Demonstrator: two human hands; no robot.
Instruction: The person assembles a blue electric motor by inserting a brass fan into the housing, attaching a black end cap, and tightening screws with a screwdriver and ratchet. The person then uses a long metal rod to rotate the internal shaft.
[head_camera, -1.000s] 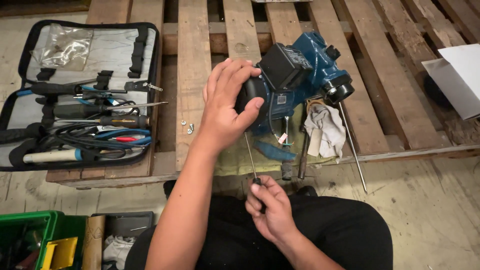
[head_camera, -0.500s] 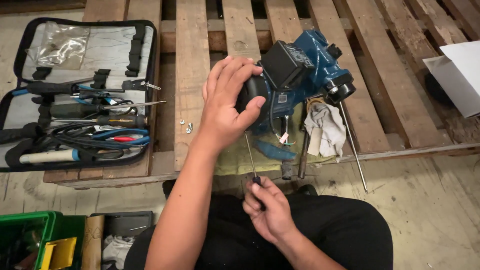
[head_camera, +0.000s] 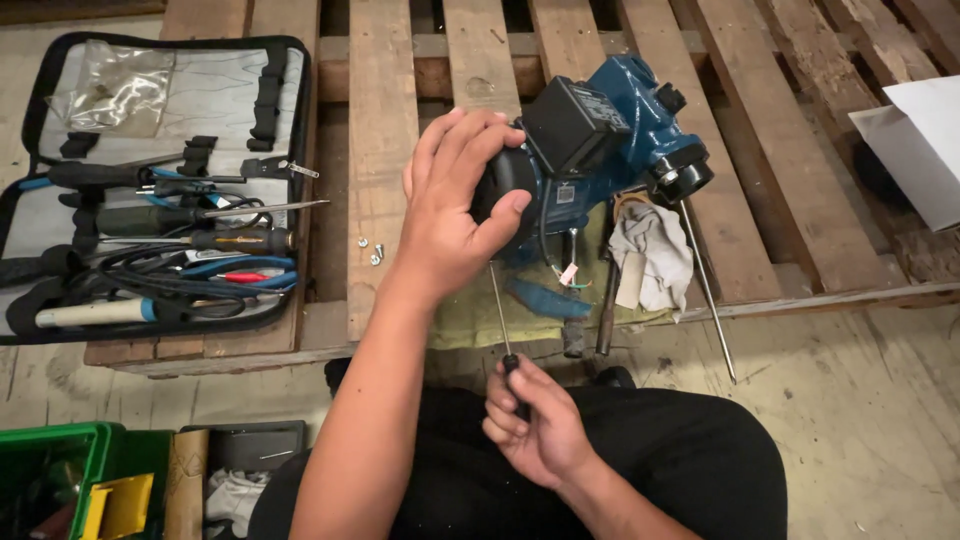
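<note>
Little change across the second. Left hand (head_camera: 455, 210): same spread-finger grip on the black end of the pump (head_camera: 600, 150); thumb now pressed slightly further round the cap. Right hand (head_camera: 535, 430): drifted a touch lower toward the lap, screwdriver (head_camera: 500, 320) shaft tilted a bit more upright, tip near the pump's underside. Camera view shifted slightly right.

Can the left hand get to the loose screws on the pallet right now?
Probably yes. The left hand grips the pump's black end cap, but the screws lie uncovered on the plank just beside its wrist.
</note>
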